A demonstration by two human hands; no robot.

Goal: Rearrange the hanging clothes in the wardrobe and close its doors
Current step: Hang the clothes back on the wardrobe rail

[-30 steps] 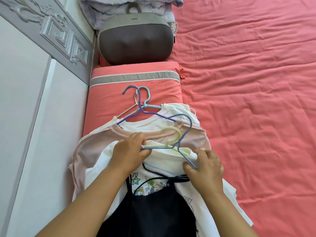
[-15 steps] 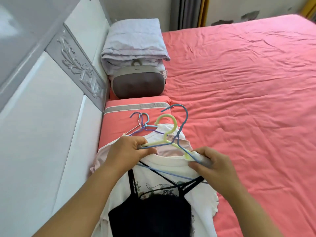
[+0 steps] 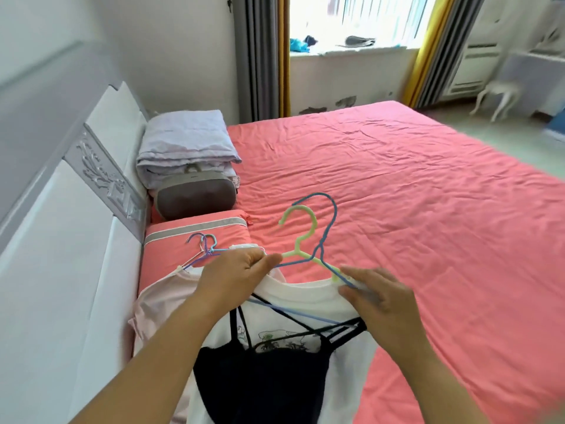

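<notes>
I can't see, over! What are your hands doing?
Left hand, right hand gripping hangers. White shirt, black top lifted. Nothing blocking.

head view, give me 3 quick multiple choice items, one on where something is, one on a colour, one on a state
1. Where is the folded blanket?
A. on the floor
B. on the grey cushion by the headboard
C. on the windowsill

2. What colour is the thicker hanger?
A. red
B. black
C. pale green

3. What is the left hand doing?
A. pinching the hangers
B. lying flat on the bed
C. hanging idle

Answers: 1 B, it lies on top of the cushion. 2 C, its hook is pale green beside the blue hanger. 3 A, its fingertips close on the hangers' left end.
</notes>
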